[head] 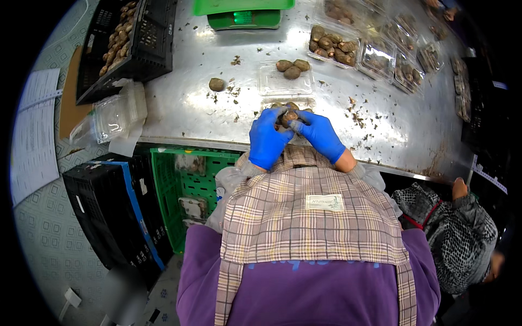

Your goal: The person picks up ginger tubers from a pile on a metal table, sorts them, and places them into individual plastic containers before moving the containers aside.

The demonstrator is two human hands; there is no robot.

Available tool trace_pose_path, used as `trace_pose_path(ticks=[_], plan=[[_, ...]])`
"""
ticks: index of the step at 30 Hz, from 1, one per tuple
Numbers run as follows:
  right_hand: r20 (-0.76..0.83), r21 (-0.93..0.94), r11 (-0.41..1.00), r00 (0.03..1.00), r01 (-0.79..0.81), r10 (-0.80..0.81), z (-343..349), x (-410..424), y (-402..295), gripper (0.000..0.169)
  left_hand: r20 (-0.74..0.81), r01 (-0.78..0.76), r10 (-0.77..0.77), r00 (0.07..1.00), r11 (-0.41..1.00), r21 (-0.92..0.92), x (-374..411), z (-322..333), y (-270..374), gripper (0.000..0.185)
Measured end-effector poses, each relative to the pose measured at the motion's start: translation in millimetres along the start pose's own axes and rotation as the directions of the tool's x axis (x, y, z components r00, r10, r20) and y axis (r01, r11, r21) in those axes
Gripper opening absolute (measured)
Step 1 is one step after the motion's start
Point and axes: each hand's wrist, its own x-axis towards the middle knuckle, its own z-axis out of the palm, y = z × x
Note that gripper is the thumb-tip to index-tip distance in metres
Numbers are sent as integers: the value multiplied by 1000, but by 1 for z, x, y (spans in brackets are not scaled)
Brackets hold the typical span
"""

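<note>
Both my hands wear blue gloves and meet over a clear plastic clamshell box (267, 102) near the table's front edge. Between the fingers of my left hand (267, 136) and my right hand (320, 134) is a brown taro corm (289, 117), gripped from both sides. More corms lie in the box beneath, partly hidden by my gloves. Behind them, three corms (292, 72) rest on the box's open lid (271, 83). A single corm (216, 84) sits apart on the metal table, to the left of the lid.
A green scale (244, 18) stands at the back. Filled clamshell boxes (334, 45) spread across the right. At left are a black crate (153, 36) of corms and stacked clear boxes (118, 114). Below the edge stands a green crate (167, 199); another person (452, 240) is at right.
</note>
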Motion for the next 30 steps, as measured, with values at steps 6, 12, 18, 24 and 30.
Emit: trace_pose_path(ticks=[6,12,18,24,30], plan=[[24,18,999,999,-43,43,-1,-2,-9,43,46,190,-185,982,936,-296,-6,-5,6,49],[-148,161,985,985,-60,84,-5,-9,-31,32,16,92,-90,996,989,-117,-5,-6,3,52],[-216,98,994,974,-53,74,-8,-3,-23,22,159,299,-254,954,836,-459,-6,-7,6,52],[-330,86,996,943,-5,33,0,-1,-22,20,224,414,-351,909,705,-576,0,-8,11,48],[-291,-431,883,898,184,-329,4,6,-17,15,200,408,-365,909,688,-599,0,-5,0,45]])
